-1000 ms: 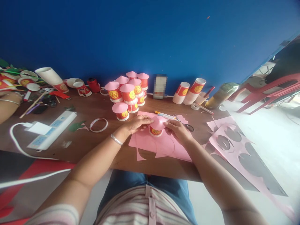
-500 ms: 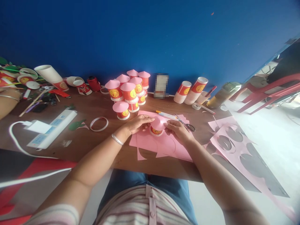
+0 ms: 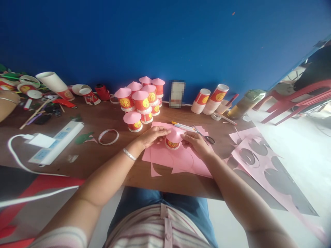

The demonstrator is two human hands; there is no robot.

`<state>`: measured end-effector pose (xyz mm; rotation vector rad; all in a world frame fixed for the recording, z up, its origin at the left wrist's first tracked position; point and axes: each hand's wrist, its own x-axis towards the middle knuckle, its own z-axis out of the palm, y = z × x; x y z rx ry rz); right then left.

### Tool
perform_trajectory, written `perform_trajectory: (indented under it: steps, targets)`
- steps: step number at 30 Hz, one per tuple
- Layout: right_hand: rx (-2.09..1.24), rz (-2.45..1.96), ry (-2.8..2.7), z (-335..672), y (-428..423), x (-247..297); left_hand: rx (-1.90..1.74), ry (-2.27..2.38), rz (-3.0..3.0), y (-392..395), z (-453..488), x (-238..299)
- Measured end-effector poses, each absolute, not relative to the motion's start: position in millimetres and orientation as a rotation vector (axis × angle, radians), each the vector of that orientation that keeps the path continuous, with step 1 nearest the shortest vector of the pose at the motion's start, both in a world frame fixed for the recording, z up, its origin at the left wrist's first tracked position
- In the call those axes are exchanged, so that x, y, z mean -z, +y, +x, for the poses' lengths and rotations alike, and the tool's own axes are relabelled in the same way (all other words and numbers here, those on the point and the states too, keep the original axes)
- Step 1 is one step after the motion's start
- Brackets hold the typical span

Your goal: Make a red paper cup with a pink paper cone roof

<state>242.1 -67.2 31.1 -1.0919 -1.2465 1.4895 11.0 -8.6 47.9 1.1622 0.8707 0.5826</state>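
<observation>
A pink paper cone (image 3: pixel 175 134) sits on top of a red paper cup (image 3: pixel 172 144) with a gold print and a white rim at its foot. My left hand (image 3: pixel 154 135) pinches the cone's left edge between thumb and fingers. On the opposite edge, my right hand (image 3: pixel 194 143) grips the cone the same way. Beneath them lie pink paper sheets (image 3: pixel 162 160) on the brown table (image 3: pixel 144 181). Scissors (image 3: pixel 210 139) and an orange-ended pen (image 3: pixel 183 126) rest just beyond the hands.
Several finished cone-topped cups (image 3: pixel 141 101) stand stacked at back left. Stacked paper cups (image 3: pixel 218 98), a tape roll (image 3: pixel 216 116) and a bottle (image 3: pixel 245 103) stand back right. A power strip (image 3: pixel 60 141) and a cardboard ring (image 3: pixel 108 137) lie left; cut pink scraps (image 3: pixel 258 165) lie right.
The view has shifted very slightly. Both hands stay on the cone's edges, and the cone and cup have barely moved.
</observation>
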Motion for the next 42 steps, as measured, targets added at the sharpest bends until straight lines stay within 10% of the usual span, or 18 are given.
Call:
perform_trajectory:
  steps: [42]
  targets:
    - [-1.49,-1.166,-1.233,244,-65,-27,-0.674,0.866,1.091,-4,22,-34]
